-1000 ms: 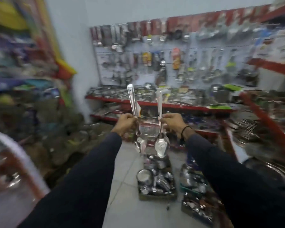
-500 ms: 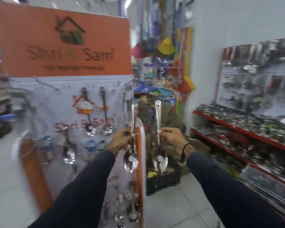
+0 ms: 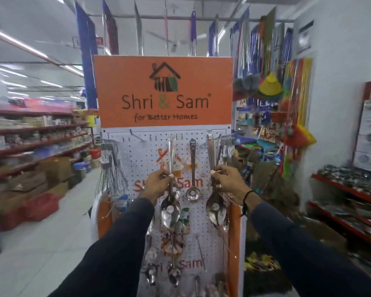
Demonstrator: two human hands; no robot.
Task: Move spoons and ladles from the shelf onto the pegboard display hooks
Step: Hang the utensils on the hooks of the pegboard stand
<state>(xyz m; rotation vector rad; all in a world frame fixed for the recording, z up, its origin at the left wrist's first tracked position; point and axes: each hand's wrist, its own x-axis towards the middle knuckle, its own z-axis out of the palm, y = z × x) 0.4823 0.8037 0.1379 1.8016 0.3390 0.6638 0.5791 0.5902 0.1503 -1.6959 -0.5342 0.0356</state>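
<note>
Open aisle floor [image 3: 41,243] lies left of the pegboard [image 3: 137,163]. Left hand [image 3: 157,184] and right hand [image 3: 228,182] each pinch a shiny steel spoon upright, left spoon [image 3: 170,209], right spoon [image 3: 216,207].

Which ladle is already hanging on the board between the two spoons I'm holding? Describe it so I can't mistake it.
Below the orange Shri & Sam sign, on the white pegboard, one steel ladle hangs between your hands. Unlike the spoons you hold, it has a small round cup.
</note>
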